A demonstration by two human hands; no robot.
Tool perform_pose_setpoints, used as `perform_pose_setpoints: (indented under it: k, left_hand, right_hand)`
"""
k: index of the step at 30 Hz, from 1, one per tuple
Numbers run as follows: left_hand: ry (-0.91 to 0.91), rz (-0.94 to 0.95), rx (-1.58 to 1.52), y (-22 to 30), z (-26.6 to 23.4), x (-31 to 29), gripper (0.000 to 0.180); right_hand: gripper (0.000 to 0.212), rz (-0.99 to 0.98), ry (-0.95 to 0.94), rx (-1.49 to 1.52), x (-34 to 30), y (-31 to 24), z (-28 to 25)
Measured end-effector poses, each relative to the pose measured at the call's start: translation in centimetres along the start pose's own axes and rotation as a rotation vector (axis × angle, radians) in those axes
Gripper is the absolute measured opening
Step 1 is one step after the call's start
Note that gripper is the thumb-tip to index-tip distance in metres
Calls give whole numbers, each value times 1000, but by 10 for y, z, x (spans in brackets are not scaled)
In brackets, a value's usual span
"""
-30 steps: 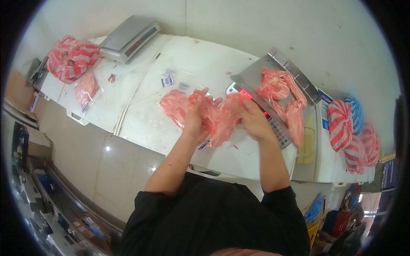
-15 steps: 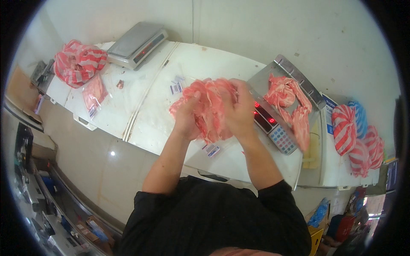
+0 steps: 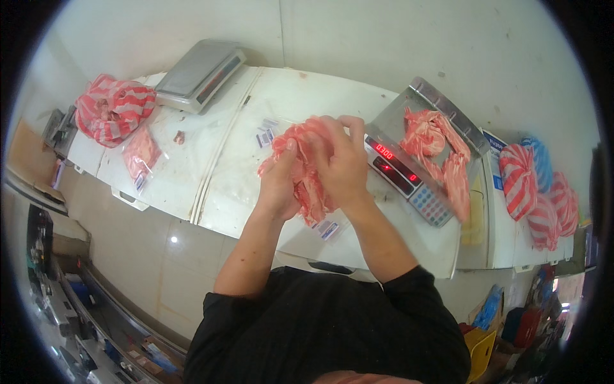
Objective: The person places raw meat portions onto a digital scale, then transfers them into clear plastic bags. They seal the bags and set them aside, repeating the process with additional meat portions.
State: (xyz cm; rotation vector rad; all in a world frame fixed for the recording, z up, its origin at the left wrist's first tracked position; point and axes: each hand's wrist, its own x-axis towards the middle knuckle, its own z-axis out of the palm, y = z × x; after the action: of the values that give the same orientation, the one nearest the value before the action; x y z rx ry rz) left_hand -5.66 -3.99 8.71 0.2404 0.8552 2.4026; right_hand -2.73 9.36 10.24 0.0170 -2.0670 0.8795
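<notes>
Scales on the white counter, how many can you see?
2: a grey scale at the back left, and a second scale right of the right hand, bearing meat.

A white desk (image 3: 307,89) carries two grey metal scales (image 3: 199,69) (image 3: 404,180), a red-and-white striped plastic bag (image 3: 130,100) and a clear pack of pink meat (image 3: 141,152).

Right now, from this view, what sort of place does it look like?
Probably a butcher's shop: raw meat at the centre, more meat on a lit digital scale, and striped bags at the right.
</notes>
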Motion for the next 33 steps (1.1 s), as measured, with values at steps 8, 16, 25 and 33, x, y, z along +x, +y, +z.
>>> perform_pose_setpoints:
  k: [8, 16, 25, 33]
  left_hand:
    - [28, -10, 143, -4, -9, 6, 39]
    - [10, -115, 55, -2, -18, 11, 38]
    - [-8, -230, -35, -7, -50, 16, 41]
    - [45, -309, 39, 0, -37, 9, 32]
  right_hand:
    - [31, 30, 1, -47, -8, 6, 10]
    - [46, 285, -53, 180, -20, 15, 9]
    - [56, 900, -714, 892, -88, 56, -33]
    - [18, 721, -583, 757, -99, 48, -51]
